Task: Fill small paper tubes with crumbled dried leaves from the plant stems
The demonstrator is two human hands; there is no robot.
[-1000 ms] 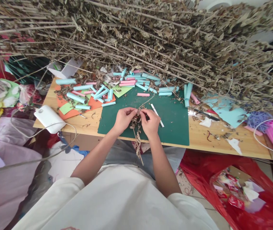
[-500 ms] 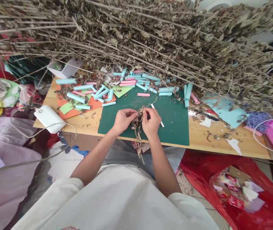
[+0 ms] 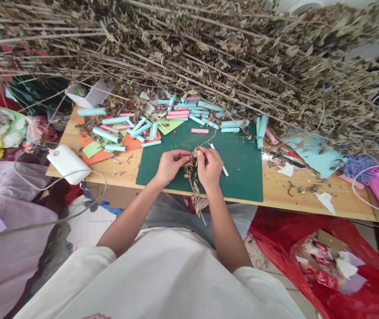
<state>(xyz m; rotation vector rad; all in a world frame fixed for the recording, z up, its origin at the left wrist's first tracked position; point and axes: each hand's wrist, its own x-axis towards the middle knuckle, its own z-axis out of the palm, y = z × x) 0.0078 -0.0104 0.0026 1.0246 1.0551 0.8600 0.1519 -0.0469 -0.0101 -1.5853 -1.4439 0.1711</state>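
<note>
Between my two hands hangs a dried plant sprig [image 3: 194, 186], brown and curled, its lower end dangling past the front edge of the table. My left hand [image 3: 172, 166] pinches it near the top from the left. From the other side, my right hand [image 3: 210, 166] grips it with thumb and forefinger, and a thin stem sticks up above the fingertips. Beneath both hands lies a dark green cutting mat [image 3: 242, 177]. A white stick [image 3: 224, 170] rests on the mat, partly behind my right hand.
A large heap of dried stalks [image 3: 189, 53] spans the back. Blue and pink paper rolls [image 3: 141, 128] are scattered before it. A white power bank [image 3: 68, 164] with a cable sits left; a black pen [image 3: 287, 159] lies right. Below hangs a red bag [image 3: 275, 239] with scraps.
The sprig's lower end has swung slightly to the right. My hands stay almost in place, with the right fingers shifting a little around the stem.
</note>
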